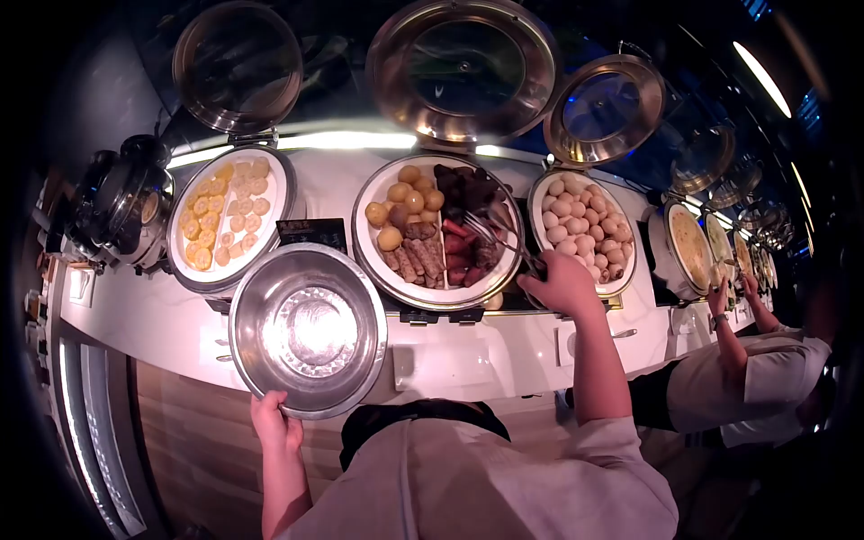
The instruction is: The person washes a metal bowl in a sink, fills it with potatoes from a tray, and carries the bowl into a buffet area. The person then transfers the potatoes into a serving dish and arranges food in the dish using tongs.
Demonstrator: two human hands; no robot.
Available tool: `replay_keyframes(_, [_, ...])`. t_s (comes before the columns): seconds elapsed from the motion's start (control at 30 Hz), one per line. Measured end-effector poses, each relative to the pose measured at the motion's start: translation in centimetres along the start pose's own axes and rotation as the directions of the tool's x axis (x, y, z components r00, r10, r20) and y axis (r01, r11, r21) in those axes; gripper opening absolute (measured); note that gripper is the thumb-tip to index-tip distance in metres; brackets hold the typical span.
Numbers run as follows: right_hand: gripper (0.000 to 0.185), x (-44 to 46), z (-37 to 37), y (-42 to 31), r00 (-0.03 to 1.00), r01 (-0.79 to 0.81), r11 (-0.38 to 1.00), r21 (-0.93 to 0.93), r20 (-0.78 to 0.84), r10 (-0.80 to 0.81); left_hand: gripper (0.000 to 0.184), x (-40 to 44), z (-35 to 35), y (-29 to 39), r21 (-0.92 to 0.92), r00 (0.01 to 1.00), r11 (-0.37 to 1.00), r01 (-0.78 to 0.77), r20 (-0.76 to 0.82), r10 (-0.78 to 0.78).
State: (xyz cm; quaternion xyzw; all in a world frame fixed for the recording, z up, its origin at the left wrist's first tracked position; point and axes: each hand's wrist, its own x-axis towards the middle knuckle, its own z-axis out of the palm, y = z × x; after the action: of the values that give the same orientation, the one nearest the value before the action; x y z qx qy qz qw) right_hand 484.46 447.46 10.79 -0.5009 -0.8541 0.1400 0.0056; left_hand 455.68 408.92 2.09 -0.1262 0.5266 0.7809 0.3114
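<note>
My left hand (pixel 278 418) grips the lower rim of a wide steel bowl (pixel 261 346), tilted so its bare inside faces me. With my right hand (pixel 565 284) I hold metal serving tongs (pixel 506 236), whose tips reach into the middle chafing dish (pixel 367 263). Their tips lie over dark reddish sweet potatoes (pixel 461 256); I cannot tell whether they grip a piece. The same dish holds round yellow potatoes (pixel 416 191), brown stick-like pieces (pixel 421 256) and a dark pile (pixel 463 186) at the back.
Left stands a dish of corn pieces (pixel 205 219) and pale round slices (pixel 252 207). Eggs (pixel 585 225) fill the dish on the right. Raised lids (pixel 463 67) hang behind. Another person (pixel 751 373) works farther right along the counter (pixel 144 319).
</note>
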Motion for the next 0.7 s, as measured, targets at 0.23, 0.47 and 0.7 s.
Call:
replay_keyframes(0.23, [0.046,-0.5,4.4,3.3,0.987,-0.082,0.997,0.012,0.140,0.080,0.046,0.4,-0.2,-1.1,0.030,0.999,0.999,0.035,-0.010,-0.035])
replay_keyframes(0.47, [0.029,0.4,2.2,0.8,0.999,-0.003,0.996,0.095,0.033,0.000,0.052,-0.1,1.0,-0.6,0.065,0.998,0.997,0.030,0.047,-0.033])
replay_keyframes(0.7, [0.036,11.1,5.0,-5.0,0.997,0.071,0.997,0.031,0.032,-0.072,0.053,-0.1,0.5,-1.5,0.054,0.996,0.998,0.013,0.087,-0.018])
